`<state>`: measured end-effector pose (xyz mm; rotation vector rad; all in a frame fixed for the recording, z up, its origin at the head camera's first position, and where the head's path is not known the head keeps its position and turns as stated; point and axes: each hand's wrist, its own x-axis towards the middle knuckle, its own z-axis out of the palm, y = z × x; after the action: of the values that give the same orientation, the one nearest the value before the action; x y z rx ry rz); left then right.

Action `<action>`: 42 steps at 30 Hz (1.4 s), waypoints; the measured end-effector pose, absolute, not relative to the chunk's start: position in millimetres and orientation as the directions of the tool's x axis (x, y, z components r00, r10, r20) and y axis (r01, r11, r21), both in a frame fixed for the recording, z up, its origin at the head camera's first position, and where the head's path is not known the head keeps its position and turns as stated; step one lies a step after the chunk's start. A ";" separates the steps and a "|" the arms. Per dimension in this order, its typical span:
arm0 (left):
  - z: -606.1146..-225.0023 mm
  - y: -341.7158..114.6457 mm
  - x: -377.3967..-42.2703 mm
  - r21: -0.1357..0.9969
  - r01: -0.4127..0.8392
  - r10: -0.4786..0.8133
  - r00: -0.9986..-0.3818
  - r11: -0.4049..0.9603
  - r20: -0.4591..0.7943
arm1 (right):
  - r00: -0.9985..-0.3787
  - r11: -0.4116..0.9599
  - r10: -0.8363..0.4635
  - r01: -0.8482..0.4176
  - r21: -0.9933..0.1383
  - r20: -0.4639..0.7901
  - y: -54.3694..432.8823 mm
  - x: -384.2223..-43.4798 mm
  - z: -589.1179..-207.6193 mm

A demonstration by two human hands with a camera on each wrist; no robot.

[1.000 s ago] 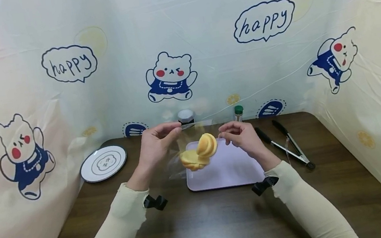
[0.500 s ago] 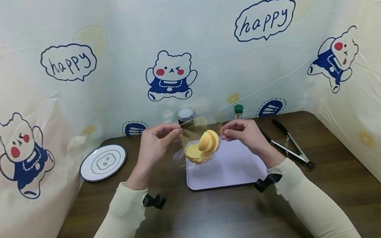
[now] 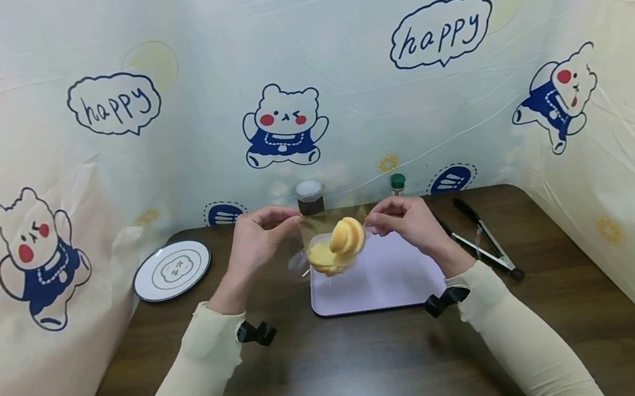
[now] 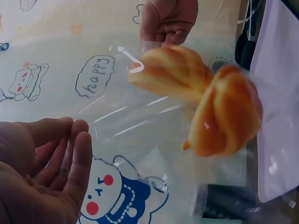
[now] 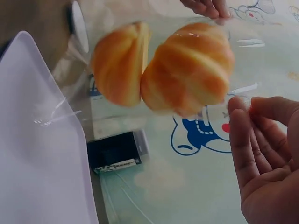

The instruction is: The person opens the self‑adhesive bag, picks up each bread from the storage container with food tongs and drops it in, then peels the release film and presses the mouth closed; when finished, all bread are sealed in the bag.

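Observation:
A clear plastic bag [image 4: 117, 112] hangs in the air between my two hands. Inside it are two golden ridged bread rolls, one upper roll [image 3: 348, 235] and one lower roll [image 3: 325, 259]. My left hand [image 3: 259, 243] pinches the bag's left edge between thumb and fingertips. On the other side, my right hand [image 3: 409, 222] pinches the right edge beside the upper roll. The right wrist view shows the rolls lying against each other behind the film, left of my right hand [image 5: 271, 154]. Below the bag, a lilac tray [image 3: 379, 287] lies on the table, partly covered by it.
A white plate [image 3: 172, 271] with a dark rim lies at the left. Black-handled tongs [image 3: 485, 245] rest at the right, partly behind my right wrist. A dark jar with a pale lid [image 3: 309, 192] and a green-capped bottle [image 3: 397, 183] stand at the back.
The bag's rolls have shifted right and slightly up, and the bag is spread wider. My right hand has moved slightly right; my left hand has barely moved.

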<state>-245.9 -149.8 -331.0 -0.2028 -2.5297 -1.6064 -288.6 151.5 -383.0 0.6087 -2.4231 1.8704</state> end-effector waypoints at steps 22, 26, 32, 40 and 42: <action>-336.1 -168.6 -256.9 0.881 0.335 0.198 -0.939 0.335 0.282 | -0.817 0.194 -0.337 -0.546 -0.815 0.467 172.8 -280.6 -360.8; -335.1 -170.7 -255.6 0.887 0.339 0.216 -0.935 0.313 0.281 | -0.793 0.186 -0.368 -0.575 -0.797 0.486 169.4 -268.9 -349.1; -334.3 -172.6 -254.7 0.880 0.345 0.235 -0.931 0.326 0.278 | -0.777 0.232 -0.398 -0.600 -0.765 0.488 172.3 -274.5 -355.4; -334.6 -174.7 -253.2 0.870 0.351 0.263 -0.927 0.346 0.269 | -0.760 0.219 -0.441 -0.608 -0.763 0.478 179.8 -286.0 -366.7; -334.9 -174.8 -253.0 0.866 0.346 0.261 -0.929 0.362 0.262 | -0.753 0.209 -0.446 -0.613 -0.762 0.484 181.5 -286.5 -367.7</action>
<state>-253.0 -174.8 -334.9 -0.5643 -2.5267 -1.6361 -286.5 181.5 -367.7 1.0243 -2.3140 1.5789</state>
